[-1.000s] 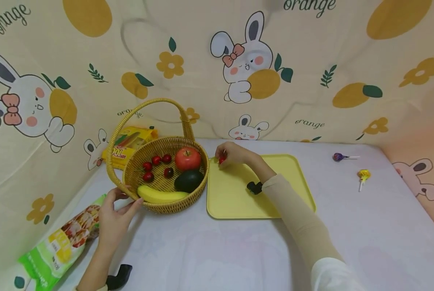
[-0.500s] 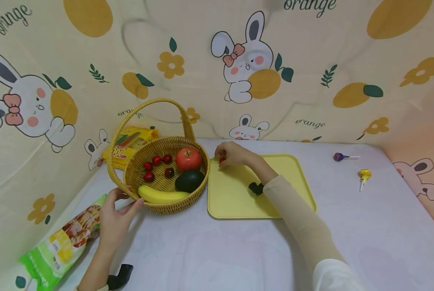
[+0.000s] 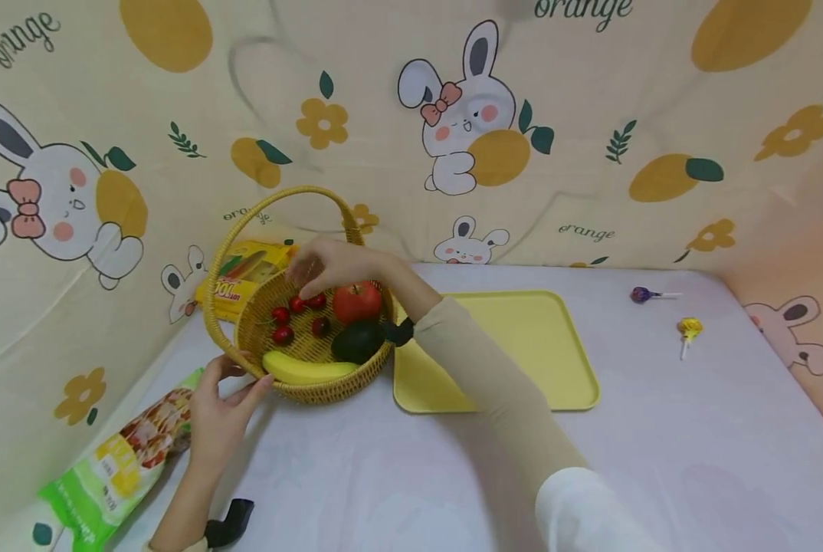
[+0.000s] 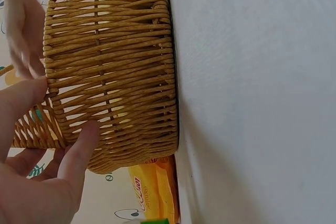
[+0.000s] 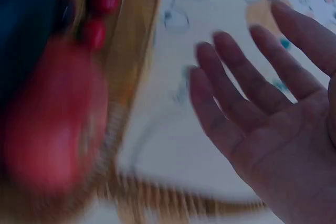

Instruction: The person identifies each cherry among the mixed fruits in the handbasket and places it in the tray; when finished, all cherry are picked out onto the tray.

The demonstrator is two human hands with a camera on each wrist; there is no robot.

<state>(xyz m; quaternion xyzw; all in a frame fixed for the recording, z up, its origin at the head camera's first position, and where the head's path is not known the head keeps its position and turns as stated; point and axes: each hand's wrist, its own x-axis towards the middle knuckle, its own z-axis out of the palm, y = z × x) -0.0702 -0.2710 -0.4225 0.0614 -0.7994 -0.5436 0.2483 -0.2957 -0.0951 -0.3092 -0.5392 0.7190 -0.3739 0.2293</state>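
The round woven wicker basket with a tall hoop handle (image 3: 315, 337) sits on the bench covered with a pale cloth (image 3: 418, 475). Inside the basket lie small red cherries (image 3: 294, 307), a red apple (image 3: 356, 301), a dark green avocado (image 3: 358, 341) and a yellow banana (image 3: 304, 369).

The right hand (image 3: 329, 264) hovers over the basket, just above the cherries. Its fingers (image 5: 231, 87) are spread wide and hold nothing. The left hand (image 3: 218, 410) rests on the near side of the basket, with the fingers (image 4: 79, 150) relaxed and pressed flat on the woven wall.

I think the right sleeve could bump the handle and tip the basket, and then the fruit could roll out.

Right of the basket lies a flat yellow plastic tray (image 3: 522, 353). Behind the basket is a yellow snack packet (image 3: 242, 276). Left of the basket lies a green snack bag (image 3: 108, 468).
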